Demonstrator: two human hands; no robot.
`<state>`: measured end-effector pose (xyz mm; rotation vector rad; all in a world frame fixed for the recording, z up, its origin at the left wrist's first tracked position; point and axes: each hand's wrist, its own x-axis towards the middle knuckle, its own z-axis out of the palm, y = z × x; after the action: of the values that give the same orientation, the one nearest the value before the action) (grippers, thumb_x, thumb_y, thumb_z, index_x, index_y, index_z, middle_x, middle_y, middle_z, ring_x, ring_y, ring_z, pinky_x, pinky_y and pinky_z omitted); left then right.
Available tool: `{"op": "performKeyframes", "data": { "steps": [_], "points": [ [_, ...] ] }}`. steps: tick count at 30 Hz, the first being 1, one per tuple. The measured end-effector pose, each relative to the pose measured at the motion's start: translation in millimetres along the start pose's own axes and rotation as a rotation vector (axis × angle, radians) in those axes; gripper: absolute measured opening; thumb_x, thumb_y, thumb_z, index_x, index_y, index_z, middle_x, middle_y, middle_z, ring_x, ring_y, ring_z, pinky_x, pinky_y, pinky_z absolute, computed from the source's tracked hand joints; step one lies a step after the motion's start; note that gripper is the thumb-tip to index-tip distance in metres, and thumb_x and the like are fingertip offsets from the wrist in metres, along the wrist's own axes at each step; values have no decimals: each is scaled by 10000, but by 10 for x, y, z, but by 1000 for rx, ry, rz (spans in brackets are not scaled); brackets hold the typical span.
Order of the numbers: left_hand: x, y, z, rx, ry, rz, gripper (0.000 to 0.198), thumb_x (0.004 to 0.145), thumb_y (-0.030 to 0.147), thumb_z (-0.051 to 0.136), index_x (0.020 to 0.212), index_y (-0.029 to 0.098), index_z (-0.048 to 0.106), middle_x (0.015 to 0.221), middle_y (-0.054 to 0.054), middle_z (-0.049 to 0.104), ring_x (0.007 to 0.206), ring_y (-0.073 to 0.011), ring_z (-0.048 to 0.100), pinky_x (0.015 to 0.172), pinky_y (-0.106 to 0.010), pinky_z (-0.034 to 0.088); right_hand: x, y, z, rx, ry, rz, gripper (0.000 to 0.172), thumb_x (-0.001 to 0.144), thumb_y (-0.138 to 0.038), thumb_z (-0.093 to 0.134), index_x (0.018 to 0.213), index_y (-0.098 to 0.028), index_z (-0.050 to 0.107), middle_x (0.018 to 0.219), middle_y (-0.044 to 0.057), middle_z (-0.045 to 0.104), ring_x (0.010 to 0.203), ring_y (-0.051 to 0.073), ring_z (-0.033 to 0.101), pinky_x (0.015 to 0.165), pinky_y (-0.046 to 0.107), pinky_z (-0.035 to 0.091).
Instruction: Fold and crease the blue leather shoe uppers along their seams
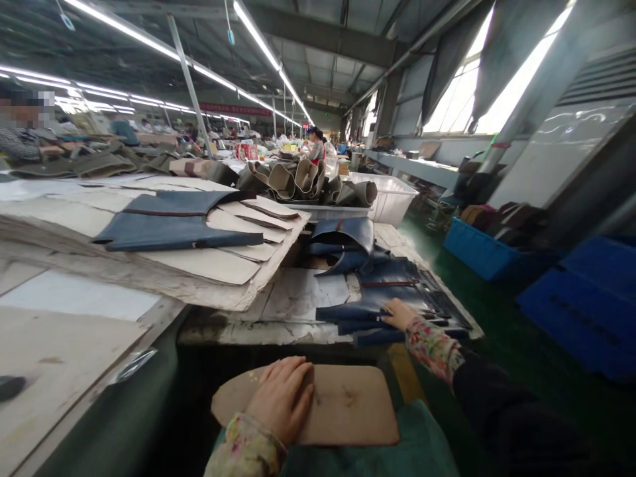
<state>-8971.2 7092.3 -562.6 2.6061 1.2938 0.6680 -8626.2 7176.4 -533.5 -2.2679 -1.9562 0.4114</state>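
My left hand [281, 397] lies on a tan leather-like board piece [342, 407] resting on my lap, fingers curled over its upper edge. My right hand [397, 313] reaches forward onto a stack of dark blue leather pieces [382, 291] on the worn table [293, 311], its fingers closing on the top piece's near edge. Both wrists wear floral sleeves.
A raised stack of cardboard sheets [209, 265] with blue leather cutouts [169, 225] sits at left. Rolled grey leather [308, 180] fills a white tray behind. Blue crates [479, 252] stand on the green floor at right. Other people work far back.
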Motion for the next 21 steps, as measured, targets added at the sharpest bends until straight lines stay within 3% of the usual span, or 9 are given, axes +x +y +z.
{"op": "performKeyframes", "data": {
  "steps": [2, 5, 9, 12, 14, 17, 21],
  "points": [
    [-8, -9, 29, 9, 15, 9, 316, 830, 320, 424, 1108, 238, 551, 1122, -62, 602, 1033, -218, 540, 891, -410, 443, -90, 173, 234, -51, 8, -3, 213, 726, -217, 605, 914, -123, 570, 984, 57, 555, 861, 139, 520, 792, 326, 418],
    [-9, -1, 27, 17, 17, 10, 318, 828, 311, 423, 1111, 240, 548, 1123, -57, 603, 1034, -217, 541, 894, -415, 443, -46, 315, 284, -90, 61, 15, 185, 793, -245, 528, 932, -129, 566, 1001, 61, 557, 872, 139, 523, 795, 328, 420],
    [17, 55, -54, 27, -27, -13, 308, 827, 306, 418, 1091, 236, 561, 1122, -53, 606, 1037, -221, 543, 899, -430, 445, 202, 278, -79, -110, 202, 67, 210, 853, -267, 411, 859, -126, 566, 847, 64, 587, 760, 146, 542, 709, 332, 436],
    [43, 109, -127, 23, -42, -31, 299, 825, 297, 422, 1077, 228, 570, 1114, -56, 611, 1034, -221, 544, 901, -426, 444, 285, 76, -419, -98, 371, -12, 247, 861, -229, 342, 926, -131, 560, 959, 116, 585, 874, 188, 548, 774, 342, 424],
    [49, 132, -156, 17, -54, -28, 299, 831, 295, 414, 1077, 223, 568, 1115, -62, 607, 1038, -221, 540, 902, -423, 442, 220, -95, -521, -80, 456, -138, 261, 847, -203, 342, 1002, -155, 546, 1074, 111, 561, 1009, 197, 511, 876, 322, 390],
    [28, 124, -144, 3, -76, -33, 314, 843, 308, 392, 1092, 212, 558, 1129, -72, 594, 1056, -226, 524, 898, -426, 441, 2, -285, -370, -50, 492, -321, 283, 825, -176, 359, 1042, -179, 542, 1131, 80, 549, 1087, 182, 474, 960, 295, 350],
    [-1, 72, -46, -26, -29, -82, 349, 830, 299, 399, 1144, 213, 525, 1139, -81, 587, 1061, -224, 522, 926, -436, 419, -272, -303, 181, -2, 451, -443, 274, 805, -122, 347, 935, -164, 585, 1005, 83, 607, 982, 187, 546, 893, 320, 429]
  ]
}}
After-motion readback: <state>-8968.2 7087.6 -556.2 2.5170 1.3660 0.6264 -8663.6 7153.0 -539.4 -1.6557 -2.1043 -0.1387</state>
